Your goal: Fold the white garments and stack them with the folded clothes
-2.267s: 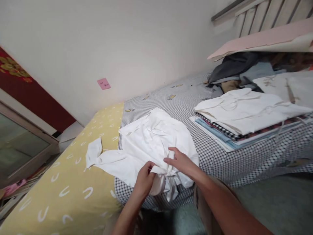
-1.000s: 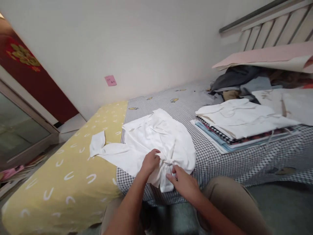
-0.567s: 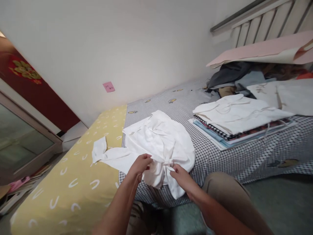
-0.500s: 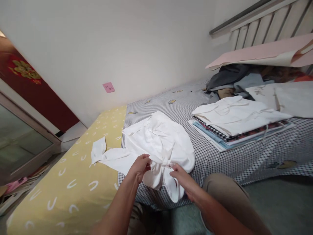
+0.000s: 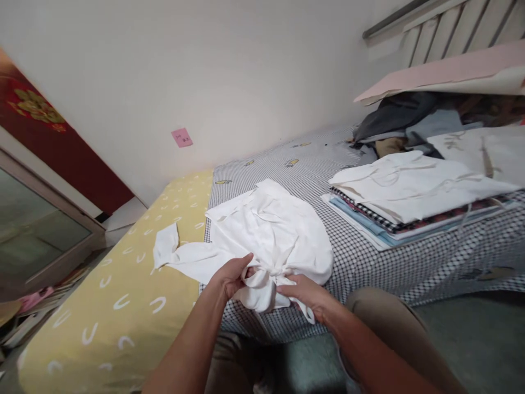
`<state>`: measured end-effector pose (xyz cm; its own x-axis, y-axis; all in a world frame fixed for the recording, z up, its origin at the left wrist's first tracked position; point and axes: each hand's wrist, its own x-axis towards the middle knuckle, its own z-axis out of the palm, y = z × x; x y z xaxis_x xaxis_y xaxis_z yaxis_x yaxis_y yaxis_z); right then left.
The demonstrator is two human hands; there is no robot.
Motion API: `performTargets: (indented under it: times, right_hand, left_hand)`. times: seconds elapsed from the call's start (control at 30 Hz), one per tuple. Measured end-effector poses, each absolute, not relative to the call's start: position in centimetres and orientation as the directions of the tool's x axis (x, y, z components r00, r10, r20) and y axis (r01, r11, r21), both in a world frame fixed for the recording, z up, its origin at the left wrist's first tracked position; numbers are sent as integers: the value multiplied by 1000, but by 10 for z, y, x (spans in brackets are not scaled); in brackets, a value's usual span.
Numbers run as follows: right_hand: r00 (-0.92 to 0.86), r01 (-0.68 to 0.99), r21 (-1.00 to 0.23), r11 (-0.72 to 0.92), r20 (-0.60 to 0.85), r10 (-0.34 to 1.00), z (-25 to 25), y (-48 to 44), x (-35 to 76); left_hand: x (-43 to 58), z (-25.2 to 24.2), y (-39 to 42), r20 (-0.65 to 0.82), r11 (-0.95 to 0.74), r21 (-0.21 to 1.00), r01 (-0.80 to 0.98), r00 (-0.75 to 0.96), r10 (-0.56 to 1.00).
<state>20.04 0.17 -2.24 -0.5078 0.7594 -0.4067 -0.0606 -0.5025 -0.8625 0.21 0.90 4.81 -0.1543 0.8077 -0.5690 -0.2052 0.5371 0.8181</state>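
A crumpled white cloth garment lies across the bed, with one sleeve stretched left onto the yellow sheet. Its fabric is gathered into a knot-like bunch at the near edge. My left hand is shut around the left side of this bunch. My right hand grips a white strip running from it, and a narrow tail shows past my fingers. The two hands are close together, and they hide part of the bunch.
The mattress has a yellow sheet with white arcs and a checked sheet. A folded stack of clothes sits right, with a dark clothes pile and pink board behind. My khaki knee is at the near edge.
My hands have moved closer together on the bunch, and the long hanging tail now looks shorter, drawn rightward under my right hand. The view has shifted slightly.
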Motion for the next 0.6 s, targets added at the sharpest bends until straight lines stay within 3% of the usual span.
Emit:
performTargets:
  times: [0.27, 0.43, 0.6]
  right_hand:
    - [-519, -63, -808, -586, -475, 711, -23, 5, 195]
    - [-548, -110, -764, -635, -487, 680, -19, 9, 197]
    - [-550, -141, -727, -672, -507, 664, -20, 13, 200]
  left_hand:
    - [7, 51, -7, -576, 568, 802, -184, 15, 817]
    - [9, 47, -8, -519, 508, 848, -152, -38, 854]
    - [6, 54, -2, -563, 517, 806, -288, -106, 819]
